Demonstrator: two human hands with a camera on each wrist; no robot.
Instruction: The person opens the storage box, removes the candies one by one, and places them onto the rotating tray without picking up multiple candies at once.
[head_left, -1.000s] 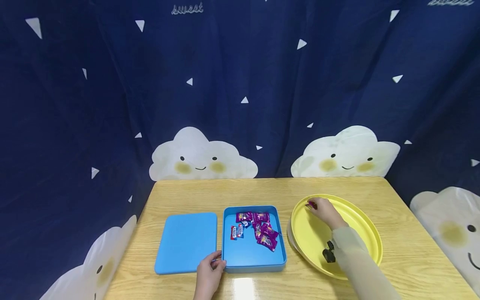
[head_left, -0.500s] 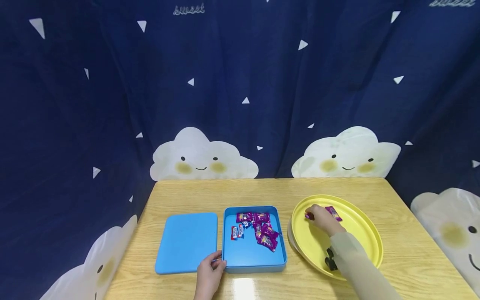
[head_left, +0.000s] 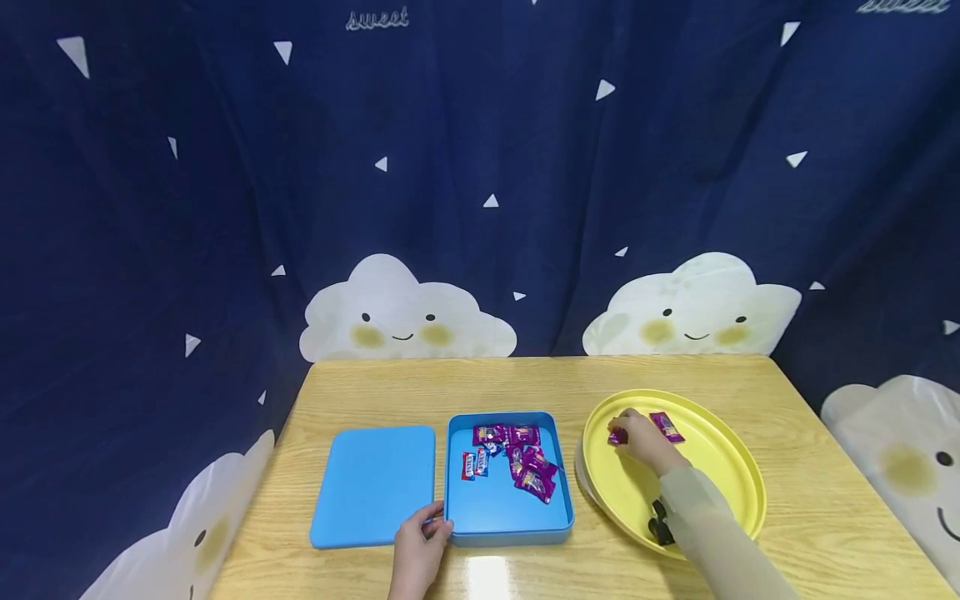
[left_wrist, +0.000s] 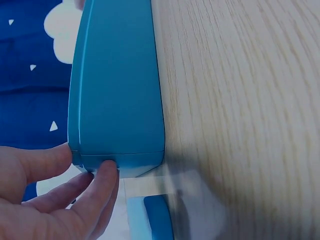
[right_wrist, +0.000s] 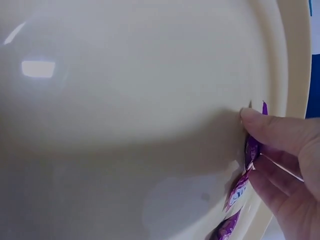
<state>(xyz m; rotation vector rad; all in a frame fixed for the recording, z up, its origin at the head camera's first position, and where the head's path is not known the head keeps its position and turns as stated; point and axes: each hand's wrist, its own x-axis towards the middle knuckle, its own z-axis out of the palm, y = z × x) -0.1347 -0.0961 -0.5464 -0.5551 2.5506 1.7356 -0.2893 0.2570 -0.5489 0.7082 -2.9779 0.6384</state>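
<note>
In the head view my left hand [head_left: 422,546] is at the near left corner of a blue open box [head_left: 498,512]. The left wrist view shows its thumb at the rim and its curled fingers against the side wall. My right hand [head_left: 651,440] reaches over a round yellow tray [head_left: 716,483] and pinches a purple-wrapped candy [right_wrist: 252,149] near the tray's edge. Another purple candy [head_left: 667,427] lies on the tray behind that hand. Inside the box are several purple candies [head_left: 534,479] and a few small red, white and blue wrapped ones [head_left: 475,463].
A flat blue lid [head_left: 375,487] lies on the wooden table [head_left: 540,383] left of the box. A black device [head_left: 660,525] sits at the right wrist. Behind the table hangs a dark blue curtain [head_left: 450,125] with printed clouds.
One second ago the right hand was farther back on the tray with a purple candy at its fingertips. It has shifted nearer, uncovering a purple candy behind it. The left hand has stayed put.
</note>
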